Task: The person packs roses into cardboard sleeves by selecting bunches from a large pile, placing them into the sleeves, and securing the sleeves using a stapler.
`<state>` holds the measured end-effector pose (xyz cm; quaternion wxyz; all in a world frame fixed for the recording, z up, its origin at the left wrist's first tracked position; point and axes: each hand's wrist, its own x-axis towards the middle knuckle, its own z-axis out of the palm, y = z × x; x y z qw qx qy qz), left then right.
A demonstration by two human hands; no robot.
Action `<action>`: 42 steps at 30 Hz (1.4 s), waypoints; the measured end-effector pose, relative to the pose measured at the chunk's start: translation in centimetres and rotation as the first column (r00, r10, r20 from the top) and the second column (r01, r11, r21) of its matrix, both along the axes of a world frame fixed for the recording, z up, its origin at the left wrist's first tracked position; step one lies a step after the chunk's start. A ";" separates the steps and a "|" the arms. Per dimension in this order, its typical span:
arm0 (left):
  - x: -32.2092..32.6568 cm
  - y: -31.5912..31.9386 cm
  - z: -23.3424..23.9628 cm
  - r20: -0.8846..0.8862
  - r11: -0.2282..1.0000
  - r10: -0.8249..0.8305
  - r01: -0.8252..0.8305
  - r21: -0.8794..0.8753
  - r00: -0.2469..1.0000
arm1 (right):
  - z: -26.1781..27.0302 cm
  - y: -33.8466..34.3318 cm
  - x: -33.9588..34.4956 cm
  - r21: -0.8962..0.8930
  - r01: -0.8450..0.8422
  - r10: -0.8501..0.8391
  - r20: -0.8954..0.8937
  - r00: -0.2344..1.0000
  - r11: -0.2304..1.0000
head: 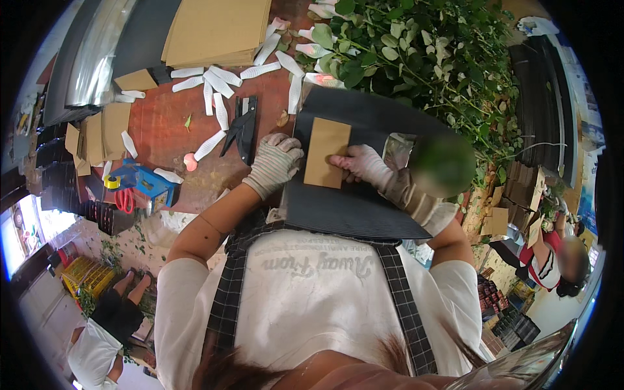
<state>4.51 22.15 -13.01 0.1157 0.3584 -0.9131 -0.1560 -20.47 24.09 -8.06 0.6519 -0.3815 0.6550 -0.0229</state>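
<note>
My left hand, in a striped knit glove, rests with curled fingers against the left edge of a black corrugated sheet. Whether its fingers grip that edge I cannot tell. My right hand, gloved with the thumb tip bare, pinches the right side of a small brown cardboard rectangle over the sheet. Its thumb is on top; some fingers are hidden beneath. A crumpled clear plastic piece lies beside the right wrist. Just left of the sheet is a black stapler-like tool.
White mesh flower sleeves are scattered on the red tabletop beneath a cardboard stack. A blue tape dispenser and red-handled scissors stand at left. Leafy rose stems pile up at the back right. Other people are farther off.
</note>
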 end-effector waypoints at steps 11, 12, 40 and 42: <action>-5.3 -2.8 3.7 0.011 0.940 -0.291 0.284 0.190 0.957 | 4.6 -2.6 -0.4 -0.117 -0.880 0.806 -0.359 0.471 0.461; -5.5 -2.6 3.3 0.051 0.937 -0.301 0.286 0.203 0.952 | 8.9 -3.5 -0.9 -0.250 -0.823 0.832 -0.101 0.546 0.510; -5.5 -2.5 1.0 0.138 0.906 -0.355 0.304 0.293 0.925 | 4.3 -33.5 -0.4 -0.348 -0.935 0.000 -0.937 0.349 0.064; -5.4 -2.6 0.9 0.136 0.914 -0.356 0.314 0.257 0.924 | 3.7 -30.6 -0.8 -0.213 -0.975 0.070 -0.975 0.209 -0.056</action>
